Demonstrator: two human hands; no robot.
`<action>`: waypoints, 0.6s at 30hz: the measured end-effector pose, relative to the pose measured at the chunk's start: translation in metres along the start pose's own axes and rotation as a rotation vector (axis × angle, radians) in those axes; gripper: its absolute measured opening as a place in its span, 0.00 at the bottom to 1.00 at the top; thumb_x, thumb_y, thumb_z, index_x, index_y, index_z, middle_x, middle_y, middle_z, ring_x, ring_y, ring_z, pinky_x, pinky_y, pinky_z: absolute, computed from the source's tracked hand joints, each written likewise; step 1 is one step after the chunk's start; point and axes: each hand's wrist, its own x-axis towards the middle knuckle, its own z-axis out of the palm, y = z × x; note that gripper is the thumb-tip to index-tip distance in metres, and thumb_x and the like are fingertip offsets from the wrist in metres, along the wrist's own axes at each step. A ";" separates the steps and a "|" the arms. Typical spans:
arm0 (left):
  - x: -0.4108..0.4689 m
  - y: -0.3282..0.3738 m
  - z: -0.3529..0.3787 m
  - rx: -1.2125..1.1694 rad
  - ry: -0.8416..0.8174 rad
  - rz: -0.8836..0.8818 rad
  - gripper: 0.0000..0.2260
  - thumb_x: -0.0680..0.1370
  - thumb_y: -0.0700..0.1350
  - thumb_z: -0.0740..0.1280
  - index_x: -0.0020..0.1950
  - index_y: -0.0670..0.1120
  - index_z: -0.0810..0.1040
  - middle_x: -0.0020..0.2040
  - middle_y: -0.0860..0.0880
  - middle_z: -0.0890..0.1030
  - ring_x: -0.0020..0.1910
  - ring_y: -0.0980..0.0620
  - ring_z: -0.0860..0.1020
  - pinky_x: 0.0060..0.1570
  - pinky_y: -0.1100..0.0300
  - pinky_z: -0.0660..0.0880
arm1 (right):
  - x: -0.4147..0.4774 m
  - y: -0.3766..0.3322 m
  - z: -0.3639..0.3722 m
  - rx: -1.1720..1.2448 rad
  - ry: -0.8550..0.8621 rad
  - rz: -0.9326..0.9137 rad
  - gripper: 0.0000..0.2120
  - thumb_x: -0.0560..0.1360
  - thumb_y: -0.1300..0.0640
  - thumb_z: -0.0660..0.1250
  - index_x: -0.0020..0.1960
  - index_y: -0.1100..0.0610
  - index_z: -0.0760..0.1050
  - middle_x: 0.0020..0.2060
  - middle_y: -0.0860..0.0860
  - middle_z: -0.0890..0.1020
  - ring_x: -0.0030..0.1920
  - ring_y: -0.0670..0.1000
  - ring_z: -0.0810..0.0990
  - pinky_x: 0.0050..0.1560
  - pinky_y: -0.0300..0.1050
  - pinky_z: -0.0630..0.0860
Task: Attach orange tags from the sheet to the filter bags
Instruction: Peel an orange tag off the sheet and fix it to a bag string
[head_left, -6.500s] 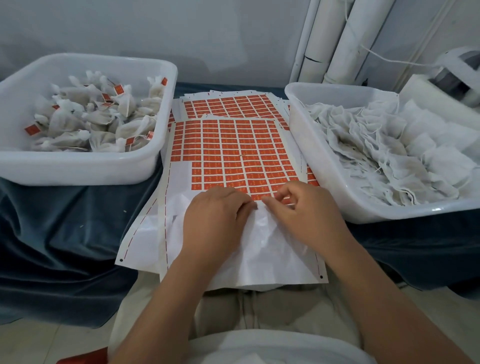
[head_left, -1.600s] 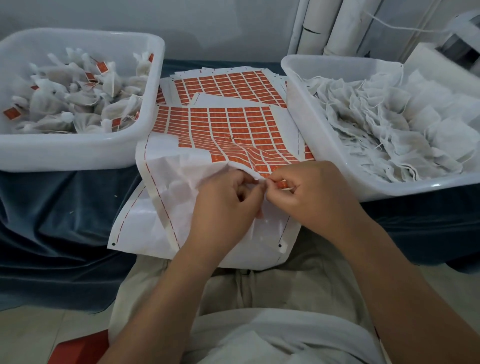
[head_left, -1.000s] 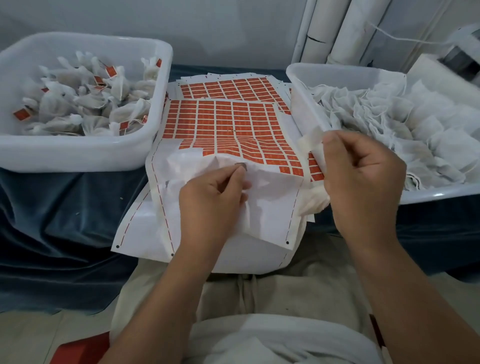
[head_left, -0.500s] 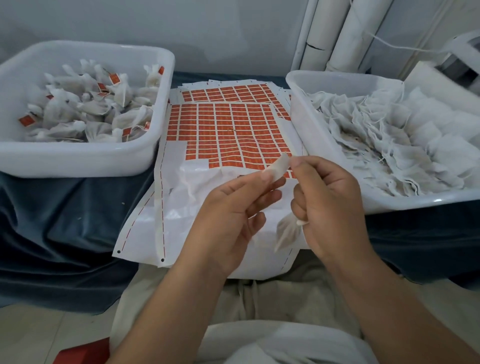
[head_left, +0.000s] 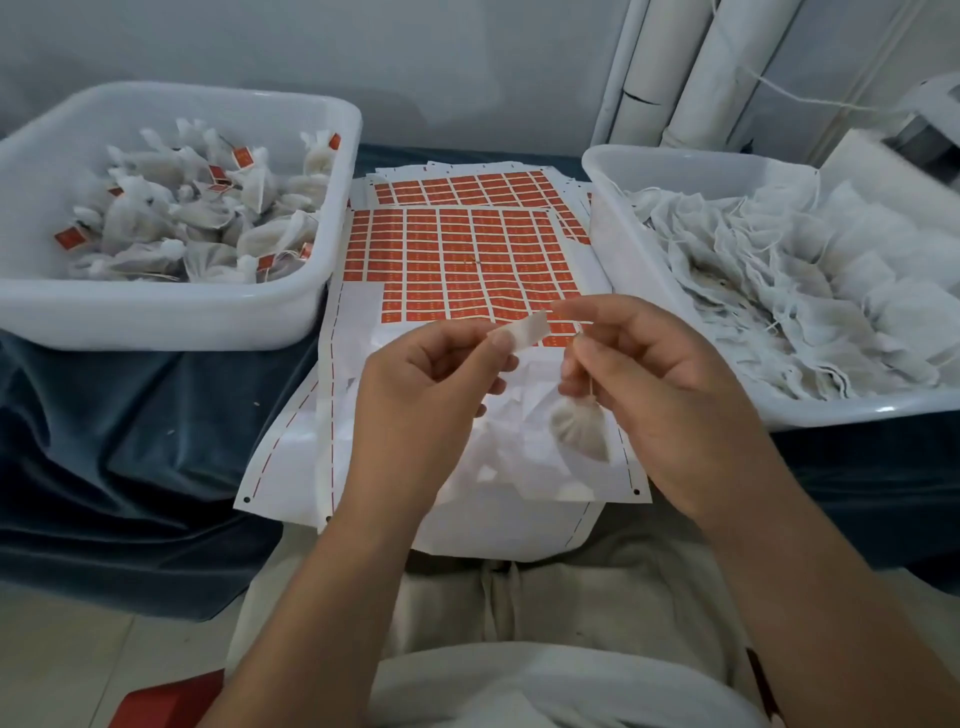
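A sheet of orange tags (head_left: 457, 260) lies on the dark cloth between two white tubs, its near part stripped to bare white backing. Above that bare part, my left hand (head_left: 421, 395) pinches a peeled tag (head_left: 524, 331) at its fingertips, with the tag's white underside facing me. My right hand (head_left: 660, 389) pinches the string (head_left: 590, 387) of a small white filter bag (head_left: 579, 428) that dangles below its fingers. The tag's free end sits close to my right fingertips, just apart from them.
The left white tub (head_left: 156, 312) holds several filled bags carrying orange tags. The right white tub (head_left: 613, 249) is heaped with untagged filter bags. A second tag sheet (head_left: 462, 187) lies behind the first. White pipes (head_left: 691, 73) stand at the back right.
My right hand went to the right tub and came back with a filter bag hanging by its string. My left hand lifted the peeled tag off the sheet and now holds it near the string.
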 end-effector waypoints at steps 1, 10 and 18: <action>0.000 -0.001 0.000 0.007 -0.010 0.009 0.03 0.80 0.51 0.73 0.50 0.54 0.86 0.41 0.58 0.87 0.42 0.57 0.85 0.37 0.70 0.78 | -0.001 -0.003 -0.002 -0.078 -0.006 -0.041 0.14 0.83 0.55 0.66 0.64 0.42 0.81 0.46 0.45 0.87 0.51 0.47 0.86 0.56 0.38 0.81; 0.002 -0.006 -0.002 -0.016 -0.243 0.158 0.04 0.81 0.47 0.70 0.51 0.47 0.82 0.46 0.53 0.86 0.49 0.49 0.86 0.51 0.51 0.85 | -0.007 -0.023 -0.003 -0.389 -0.032 -0.187 0.20 0.79 0.57 0.74 0.68 0.44 0.78 0.46 0.35 0.87 0.50 0.38 0.86 0.54 0.31 0.79; 0.000 -0.003 -0.006 -0.113 -0.403 0.127 0.04 0.80 0.41 0.67 0.45 0.45 0.75 0.42 0.49 0.88 0.36 0.47 0.87 0.33 0.63 0.79 | -0.008 -0.025 0.002 -0.551 0.070 -0.332 0.14 0.81 0.56 0.69 0.66 0.46 0.78 0.44 0.37 0.86 0.47 0.36 0.81 0.50 0.26 0.70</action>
